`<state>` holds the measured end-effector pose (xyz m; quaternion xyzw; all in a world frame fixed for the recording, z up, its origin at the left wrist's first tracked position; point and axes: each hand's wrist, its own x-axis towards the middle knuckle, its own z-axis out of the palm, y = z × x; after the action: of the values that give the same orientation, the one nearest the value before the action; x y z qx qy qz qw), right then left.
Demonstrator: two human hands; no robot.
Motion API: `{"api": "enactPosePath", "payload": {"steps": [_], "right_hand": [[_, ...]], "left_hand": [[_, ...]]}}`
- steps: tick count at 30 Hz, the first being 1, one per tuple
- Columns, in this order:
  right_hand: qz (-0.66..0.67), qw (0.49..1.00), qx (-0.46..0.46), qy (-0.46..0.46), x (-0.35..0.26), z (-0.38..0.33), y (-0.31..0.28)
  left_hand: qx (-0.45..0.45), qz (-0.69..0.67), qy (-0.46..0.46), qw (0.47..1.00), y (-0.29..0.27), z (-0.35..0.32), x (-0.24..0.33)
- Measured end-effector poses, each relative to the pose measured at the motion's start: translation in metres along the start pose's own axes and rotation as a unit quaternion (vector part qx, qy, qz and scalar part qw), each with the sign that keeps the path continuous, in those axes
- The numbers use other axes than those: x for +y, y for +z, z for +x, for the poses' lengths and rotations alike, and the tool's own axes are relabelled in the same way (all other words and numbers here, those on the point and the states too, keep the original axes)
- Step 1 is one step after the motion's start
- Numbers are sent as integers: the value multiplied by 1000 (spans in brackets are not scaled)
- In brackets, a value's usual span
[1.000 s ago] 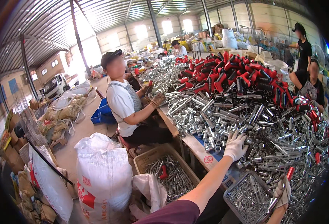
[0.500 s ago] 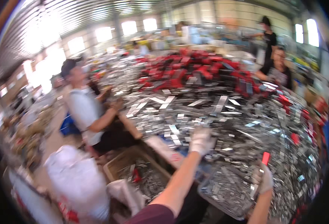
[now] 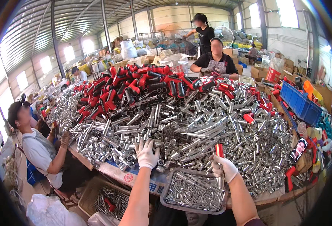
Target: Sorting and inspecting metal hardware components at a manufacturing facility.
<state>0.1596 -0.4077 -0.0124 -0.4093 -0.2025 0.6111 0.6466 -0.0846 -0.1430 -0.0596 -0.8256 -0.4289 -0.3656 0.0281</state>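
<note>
My left hand (image 3: 147,153), in a white glove, reaches to the near edge of the pile with its fingers spread. Its fingertips are at the loose metal tubes (image 3: 126,135), and nothing shows in its grasp. My right hand (image 3: 226,168), also gloved, is closed around a metal tube with a red end (image 3: 219,150). The red end points up above the fist and the silver part sticks out below it. Under that hand stands a grey plastic tray (image 3: 166,197) holding many small metal pins and rods.
Red and black tool handles (image 3: 135,81) are heaped at the back. A blue crate (image 3: 299,101) and a phone with a lit screen (image 3: 298,150) are at right. A co-worker (image 3: 41,150) sits at left; another (image 3: 216,62) works across. A bin (image 3: 85,197) stands lower left.
The view has swung to the right and sharpened from a blur. My left hand has shifted left relative to the grey tray. My right hand still grips the red-ended tube.
</note>
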Motion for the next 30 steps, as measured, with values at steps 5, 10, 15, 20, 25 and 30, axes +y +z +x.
{"api": "enactPosePath", "payload": {"steps": [5,10,15,20,25,30], "right_hand": [[-2,1000,0,0,0,2,2],[2,1000,2,1,-1,1,3],[-2,1000,6,6,-2,-1,6],[3,1000,-5,4,-2,0,4],[8,1000,-11,10,-2,0,3],[4,1000,-9,5,-2,-1,5]], "left_hand": [[-1,10,6,1000,2,-2,-6],[-4,10,7,1000,2,0,-4],[0,15,17,1000,1,0,-5],[2,17,16,1000,-1,0,-3],[3,12,14,1000,0,0,-3],[3,16,16,1000,1,0,-4]]}}
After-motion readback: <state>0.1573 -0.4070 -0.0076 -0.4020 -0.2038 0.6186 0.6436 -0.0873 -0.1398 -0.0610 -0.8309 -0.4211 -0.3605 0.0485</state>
